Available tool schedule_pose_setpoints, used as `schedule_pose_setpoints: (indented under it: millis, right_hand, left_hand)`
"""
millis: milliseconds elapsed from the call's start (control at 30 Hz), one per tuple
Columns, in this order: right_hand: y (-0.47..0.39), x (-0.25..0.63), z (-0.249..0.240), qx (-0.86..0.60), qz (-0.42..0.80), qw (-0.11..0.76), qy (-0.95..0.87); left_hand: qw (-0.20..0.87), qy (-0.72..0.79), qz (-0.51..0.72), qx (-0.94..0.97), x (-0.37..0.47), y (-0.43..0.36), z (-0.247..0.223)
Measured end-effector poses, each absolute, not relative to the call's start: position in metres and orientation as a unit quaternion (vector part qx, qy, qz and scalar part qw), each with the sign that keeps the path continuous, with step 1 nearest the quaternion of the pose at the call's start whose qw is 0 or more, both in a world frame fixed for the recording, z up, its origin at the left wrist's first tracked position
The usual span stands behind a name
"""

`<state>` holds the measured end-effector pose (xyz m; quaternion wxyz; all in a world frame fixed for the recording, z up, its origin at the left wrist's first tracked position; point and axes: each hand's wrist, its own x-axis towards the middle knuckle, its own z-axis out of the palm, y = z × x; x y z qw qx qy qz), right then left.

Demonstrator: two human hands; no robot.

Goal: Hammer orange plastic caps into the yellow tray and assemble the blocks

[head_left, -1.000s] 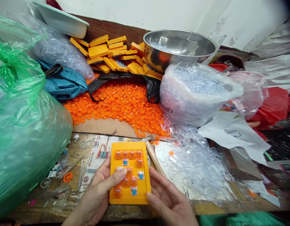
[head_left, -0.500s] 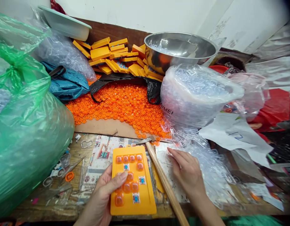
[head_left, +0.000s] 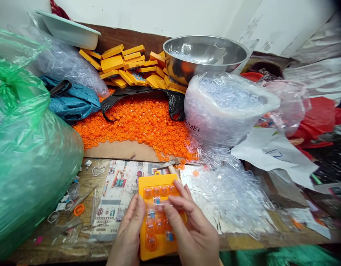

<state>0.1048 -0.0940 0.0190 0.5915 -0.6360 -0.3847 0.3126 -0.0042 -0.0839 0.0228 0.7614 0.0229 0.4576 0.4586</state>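
Observation:
A yellow plastic panel (head_left: 161,248) rests in my left hand (head_left: 128,225), with the thumb along its left edge. Rows of translucent orange caps (head_left: 156,191) sit on it, and small blue-and-white squares (head_left: 169,235) show where no cap covers them. Over the panel's middle, my right hand (head_left: 194,229) pinches a small clear plastic piece (head_left: 160,204) between thumb and fingers. The fingers hide part of the panel's right side. Behind the panel lies a hammer (head_left: 170,164), its wooden handle mostly covered.
Loose orange caps (head_left: 137,122) are heaped on cardboard (head_left: 117,150) ahead. Clear plastic pieces (head_left: 237,195) spread to the right, below a filled bag (head_left: 217,114). A steel bowl (head_left: 206,66) and stacked yellow panels (head_left: 112,64) stand behind. A green bag (head_left: 40,159) bulges at left.
My right hand has moved left from the clear pieces onto the panel, now with a clear piece in its fingers. The panel has shifted slightly right and become more upright in my left hand.

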Motion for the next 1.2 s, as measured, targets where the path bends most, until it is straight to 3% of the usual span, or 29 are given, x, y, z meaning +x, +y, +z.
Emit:
schedule_pose_setpoints:
  millis: [133,300,400,500,567,933,1200]
  right_hand:
    - [-0.092,0.111,0.005,-0.581,0.236,0.558,-0.544]
    - [-0.090,0.107,0.005,-0.545,0.136,0.625,-0.542]
    - [-0.088,0.105,0.008,-0.586,0.270,0.628,-0.435]
    - [-0.085,0.110,0.013,-0.518,0.528,0.590,-0.324]
    - [-0.084,0.114,0.018,-0.481,0.600,0.570,-0.289]
    - [-0.096,0.114,0.024,-0.505,0.573,0.597,-0.246]
    - [-0.094,0.115,0.031,-0.516,0.592,0.575,-0.229]
  left_hand:
    - [0.756,0.443,0.478,0.060,-0.001,-0.086,0.024]
    - [0.730,0.447,0.505,0.113,0.002,-0.087,0.033]
    - [0.702,0.472,0.516,0.135,0.003,-0.090,0.031]
    - [0.648,0.520,0.524,0.189,0.003,-0.095,0.025]
    - [0.620,0.542,0.517,0.234,0.003,-0.098,0.020]
    - [0.602,0.566,0.485,0.286,0.007,-0.102,0.016]
    - [0.714,0.486,0.475,0.170,0.009,-0.094,0.032]
